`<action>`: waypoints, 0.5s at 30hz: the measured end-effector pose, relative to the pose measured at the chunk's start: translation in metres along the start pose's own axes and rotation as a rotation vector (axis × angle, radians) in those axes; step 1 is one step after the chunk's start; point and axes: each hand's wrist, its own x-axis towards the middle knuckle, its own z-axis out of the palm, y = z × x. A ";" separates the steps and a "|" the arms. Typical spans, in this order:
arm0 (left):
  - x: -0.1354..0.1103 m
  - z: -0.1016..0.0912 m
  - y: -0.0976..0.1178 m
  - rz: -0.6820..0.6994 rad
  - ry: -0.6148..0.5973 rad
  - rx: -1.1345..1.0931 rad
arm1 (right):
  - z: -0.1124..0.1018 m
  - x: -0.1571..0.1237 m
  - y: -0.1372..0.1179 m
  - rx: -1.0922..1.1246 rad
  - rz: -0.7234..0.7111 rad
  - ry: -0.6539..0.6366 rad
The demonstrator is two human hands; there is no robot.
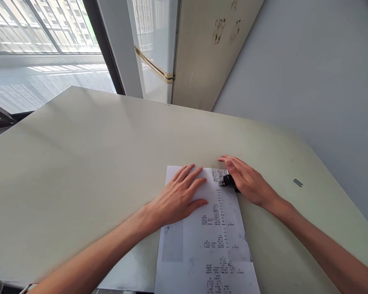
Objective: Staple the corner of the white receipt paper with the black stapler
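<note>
A printed paper sheet (199, 253), with lines of small dark text and a grey block, lies on the table before me. My left hand (182, 194) rests flat on its upper part, fingers spread and thumb out to the side. At the sheet's upper right edge sits a black stapler (229, 181), its front end over the paper. My right hand (248, 179) covers the rest of the stapler, with the palm over it. The right fingers stretch out past the stapler toward the far side, and nothing shows between them. Whether the stapler is pressed down cannot be seen.
A small grey strip, seemingly staples (298, 182), lies to the right on the pale table (110, 143). Behind the table stand a refrigerator (199, 53) and a window (43, 32). A plain wall (309, 73) borders the right side.
</note>
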 end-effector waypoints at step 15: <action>0.000 0.002 0.000 0.002 0.011 0.018 | -0.003 0.000 -0.016 -0.145 0.057 -0.060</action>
